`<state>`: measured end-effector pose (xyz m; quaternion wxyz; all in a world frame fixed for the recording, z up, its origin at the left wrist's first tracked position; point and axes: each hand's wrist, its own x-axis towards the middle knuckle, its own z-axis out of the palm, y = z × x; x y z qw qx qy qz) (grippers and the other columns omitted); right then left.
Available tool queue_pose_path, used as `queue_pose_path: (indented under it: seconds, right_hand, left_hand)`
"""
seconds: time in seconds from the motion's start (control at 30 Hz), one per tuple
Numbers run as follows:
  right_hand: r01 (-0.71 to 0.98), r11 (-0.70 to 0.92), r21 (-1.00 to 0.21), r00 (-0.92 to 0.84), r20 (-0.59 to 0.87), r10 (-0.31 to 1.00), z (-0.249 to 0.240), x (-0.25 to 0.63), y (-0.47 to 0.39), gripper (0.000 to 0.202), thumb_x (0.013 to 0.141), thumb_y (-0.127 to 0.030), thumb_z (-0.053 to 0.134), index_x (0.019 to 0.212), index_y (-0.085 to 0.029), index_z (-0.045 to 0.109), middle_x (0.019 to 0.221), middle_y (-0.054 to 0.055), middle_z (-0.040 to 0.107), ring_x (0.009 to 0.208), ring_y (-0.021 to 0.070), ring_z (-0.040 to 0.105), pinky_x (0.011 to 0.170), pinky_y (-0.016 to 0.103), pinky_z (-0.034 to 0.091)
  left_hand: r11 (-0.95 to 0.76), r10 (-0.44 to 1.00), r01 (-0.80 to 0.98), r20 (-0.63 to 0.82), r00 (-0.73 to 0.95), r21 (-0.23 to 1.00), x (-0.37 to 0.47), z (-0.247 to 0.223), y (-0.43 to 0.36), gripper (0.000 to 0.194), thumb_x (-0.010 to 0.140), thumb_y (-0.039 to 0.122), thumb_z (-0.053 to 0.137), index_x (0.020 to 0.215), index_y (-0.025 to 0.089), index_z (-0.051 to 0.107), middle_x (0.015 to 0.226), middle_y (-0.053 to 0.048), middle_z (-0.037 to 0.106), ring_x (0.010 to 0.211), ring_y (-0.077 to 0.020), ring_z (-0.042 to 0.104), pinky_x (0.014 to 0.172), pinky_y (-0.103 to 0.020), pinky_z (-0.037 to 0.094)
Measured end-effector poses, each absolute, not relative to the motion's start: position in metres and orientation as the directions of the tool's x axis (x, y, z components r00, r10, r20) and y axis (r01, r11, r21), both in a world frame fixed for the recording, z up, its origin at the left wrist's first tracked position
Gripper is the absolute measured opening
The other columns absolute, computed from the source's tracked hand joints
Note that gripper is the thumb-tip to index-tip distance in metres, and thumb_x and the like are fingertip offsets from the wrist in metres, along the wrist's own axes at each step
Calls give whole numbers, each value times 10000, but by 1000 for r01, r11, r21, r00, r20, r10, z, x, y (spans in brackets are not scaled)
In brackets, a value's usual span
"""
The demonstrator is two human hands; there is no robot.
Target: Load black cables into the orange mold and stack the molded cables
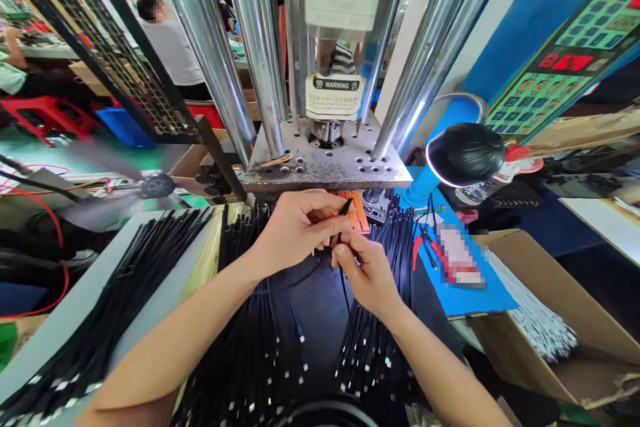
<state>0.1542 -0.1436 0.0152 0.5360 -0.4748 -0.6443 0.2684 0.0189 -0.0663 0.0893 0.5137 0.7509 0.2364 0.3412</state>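
Both hands meet just below the steel plate of a press point(327, 170). My left hand point(300, 227) is closed, pinching a small black piece point(346, 207) that points up between thumb and fingertips. Right beside it, my right hand point(367, 270) is closed on a thin black cable point(345, 290), which hangs down over the dark work surface. Whether the black piece and the cable are joined is hidden by the fingers. An orange block point(359, 213) lies behind the hands. Bundles of black cables point(380, 340) with silver ends lie on both sides.
More black cables point(130, 267) lie at the left. On a blue mat point(450, 297) at the right are red-handled pliers point(417, 250). A black lamp point(465, 153) stands above. An open cardboard box point(575, 307) holds white cables. A fan point(157, 185) spins at the left. A person sits beyond.
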Motion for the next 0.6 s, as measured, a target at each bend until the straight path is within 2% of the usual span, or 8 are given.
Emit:
queue_pose_path:
  seconds: [0.13, 0.23, 0.33, 0.43, 0.6]
  right_hand:
    - [277, 406, -871, 29, 430, 903, 4, 149, -155, 196, 961, -308, 485, 841, -192, 588, 660, -31, 528, 577, 96, 476, 551, 211, 379]
    - [319, 349, -881, -2, 367, 930, -13, 153, -164, 158, 927, -301, 547, 868, -186, 638, 659, -28, 561, 572, 95, 488, 556, 211, 394]
    - [372, 268, -889, -13, 284, 959, -27, 163, -166, 147, 867, -311, 635, 803, -185, 673, 636, -25, 587, 557, 98, 496, 546, 218, 396]
    - [405, 218, -888, 1, 239, 971, -29, 178, -156, 221, 821, -344, 682, 676, -183, 645, 591, -21, 583, 538, 103, 485, 529, 228, 387]
    - [508, 204, -837, 149, 319, 936, -16, 210, -110, 286, 807, -373, 656, 602, -189, 577, 555, -26, 526, 523, 105, 430, 517, 237, 359]
  left_hand:
    - [-277, 691, -44, 231, 685, 960, 33, 99, -63, 126, 774, 261, 712, 788, 139, 686, 544, 31, 560, 432, -61, 482, 398, -159, 398]
    - [-369, 679, -64, 317, 662, 927, 40, 107, -59, 183, 754, 280, 744, 695, 136, 649, 535, 27, 540, 451, -53, 450, 402, -165, 364]
    - [-502, 662, -68, 434, 611, 862, 49, 115, -54, 295, 762, 335, 756, 628, 136, 584, 562, 17, 534, 491, -57, 467, 435, -178, 380]
    - [-583, 682, 7, 484, 547, 813, 60, 127, -51, 314, 799, 428, 719, 710, 149, 608, 621, 12, 555, 579, -89, 541, 493, -202, 438]
    - [-686, 664, 149, 529, 528, 712, 69, 145, -49, 339, 855, 544, 604, 889, 212, 667, 820, -1, 626, 799, -150, 626, 597, -258, 508]
